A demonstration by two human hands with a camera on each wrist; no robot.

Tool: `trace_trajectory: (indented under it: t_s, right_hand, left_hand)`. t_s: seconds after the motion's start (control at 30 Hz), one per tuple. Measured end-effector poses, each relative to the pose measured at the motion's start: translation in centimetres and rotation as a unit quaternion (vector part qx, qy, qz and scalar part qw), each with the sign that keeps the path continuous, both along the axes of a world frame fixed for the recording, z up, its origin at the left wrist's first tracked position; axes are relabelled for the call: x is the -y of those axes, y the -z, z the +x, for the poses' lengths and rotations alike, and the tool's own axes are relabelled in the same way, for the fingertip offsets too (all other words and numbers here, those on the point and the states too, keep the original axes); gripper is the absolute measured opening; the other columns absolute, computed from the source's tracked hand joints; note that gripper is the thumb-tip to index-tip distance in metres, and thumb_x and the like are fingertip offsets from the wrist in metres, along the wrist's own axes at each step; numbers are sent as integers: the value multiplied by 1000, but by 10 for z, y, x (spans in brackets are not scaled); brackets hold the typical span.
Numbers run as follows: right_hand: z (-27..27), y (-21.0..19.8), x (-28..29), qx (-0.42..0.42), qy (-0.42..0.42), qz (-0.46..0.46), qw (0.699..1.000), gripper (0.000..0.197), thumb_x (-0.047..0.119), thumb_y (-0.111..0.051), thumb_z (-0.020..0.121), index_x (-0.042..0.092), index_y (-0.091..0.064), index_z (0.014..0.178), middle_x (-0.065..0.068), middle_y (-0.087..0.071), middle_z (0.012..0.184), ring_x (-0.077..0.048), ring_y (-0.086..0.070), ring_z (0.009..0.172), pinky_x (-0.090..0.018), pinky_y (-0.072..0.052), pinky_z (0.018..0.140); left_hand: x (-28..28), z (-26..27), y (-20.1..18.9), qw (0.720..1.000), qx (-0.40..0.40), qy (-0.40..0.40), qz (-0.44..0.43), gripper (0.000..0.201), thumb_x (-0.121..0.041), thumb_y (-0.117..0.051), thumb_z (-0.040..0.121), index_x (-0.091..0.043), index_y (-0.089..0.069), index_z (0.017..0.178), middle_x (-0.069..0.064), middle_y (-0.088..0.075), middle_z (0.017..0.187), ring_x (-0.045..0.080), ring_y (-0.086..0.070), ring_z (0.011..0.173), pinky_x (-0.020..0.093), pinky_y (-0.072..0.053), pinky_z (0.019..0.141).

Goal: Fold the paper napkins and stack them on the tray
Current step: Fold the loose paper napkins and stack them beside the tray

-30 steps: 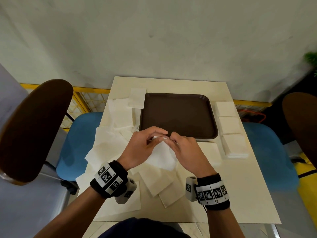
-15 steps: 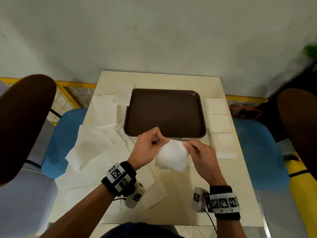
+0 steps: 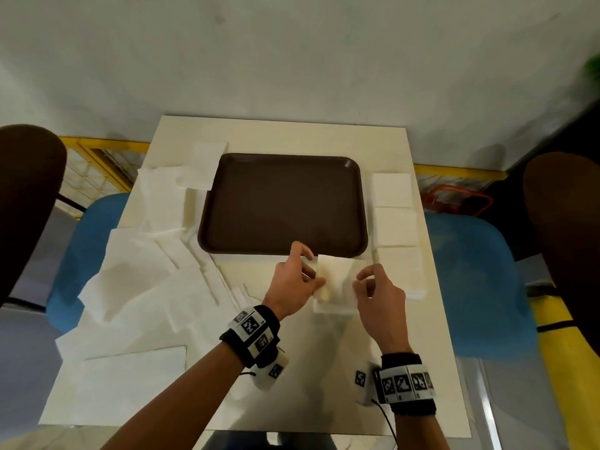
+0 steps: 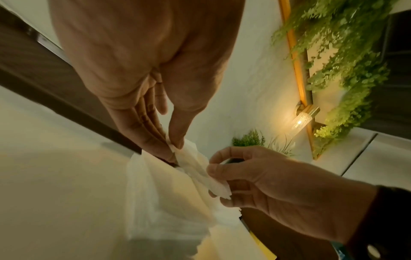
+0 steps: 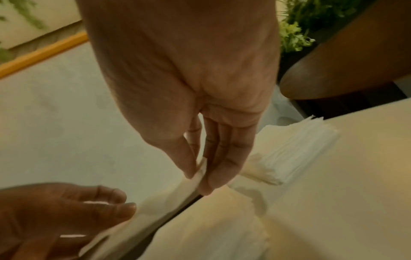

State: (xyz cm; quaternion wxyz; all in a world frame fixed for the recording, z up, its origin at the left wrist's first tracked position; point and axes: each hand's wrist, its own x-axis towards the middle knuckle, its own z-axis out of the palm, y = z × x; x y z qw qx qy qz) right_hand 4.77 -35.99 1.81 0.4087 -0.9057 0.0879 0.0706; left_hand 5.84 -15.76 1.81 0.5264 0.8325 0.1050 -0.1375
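Note:
Both hands hold one white paper napkin (image 3: 334,274) up just in front of the near rim of the dark brown tray (image 3: 282,203). My left hand (image 3: 306,271) pinches its left edge between thumb and fingers (image 4: 177,144). My right hand (image 3: 365,280) pinches the right edge (image 5: 200,174). The napkin (image 4: 195,168) hangs between them over a small pile of folded napkins (image 3: 331,308) on the table. Nothing lies in the tray.
Unfolded napkins (image 3: 146,287) are spread over the table's left half. Three stacks of folded napkins (image 3: 394,227) line the tray's right side. Blue chairs (image 3: 470,280) stand on either side of the table, and dark round chair backs (image 3: 26,203) at the edges.
The hands have moved apart and to the right, drawing the napkin out between them. The head view has shifted, so the table now sits more centred.

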Motion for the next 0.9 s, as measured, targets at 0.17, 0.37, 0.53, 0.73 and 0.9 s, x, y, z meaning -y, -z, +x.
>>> trace_trajectory:
  t_s: [0.17,0.37,0.53,0.73,0.9]
  right_hand:
    - [5,16,-2,-39,9,-65,997,11,26,-61,109,28,-54,118,-1,-71,114,-19,-69,99,-37,-61,92]
    - [-4,29,-8,-19,-18,-120,992,29,35,-70,103,25,-59,128,-1,-49,142,-22,-57,122,-36,-55,103]
    - [-3,30,-7,-37,-17,-98,994,36,31,-63,108,20,-57,141,-4,-51,149,-26,-55,134,-40,-50,112]
    - [-5,41,-12,-39,-94,-139,985,50,33,-67,105,23,-48,150,-6,-47,152,-32,-47,139,-45,-44,116]
    - [-7,37,-14,-30,-134,-194,971,52,27,-66,106,11,-49,152,-17,-48,153,-40,-46,141,-49,-39,120]
  left_hand:
    - [17,-6,21,999,2,7,46,39,-26,-83,93,-32,-48,110,-2,-69,94,15,-69,84,31,-64,79]
    - [24,-9,36,996,26,9,90,29,-26,-79,96,-30,-58,115,-5,-65,101,12,-66,84,26,-61,78]
    - [23,-13,38,991,40,20,123,34,-28,-74,100,-27,-65,133,1,-60,127,13,-64,97,30,-60,94]
    - [21,-19,41,947,92,151,267,49,-36,-64,104,-30,-52,151,-9,-36,163,25,-43,129,41,-47,104]
    - [20,-20,38,935,71,181,298,57,-42,-58,106,-29,-39,159,-12,-29,170,28,-37,138,46,-42,110]
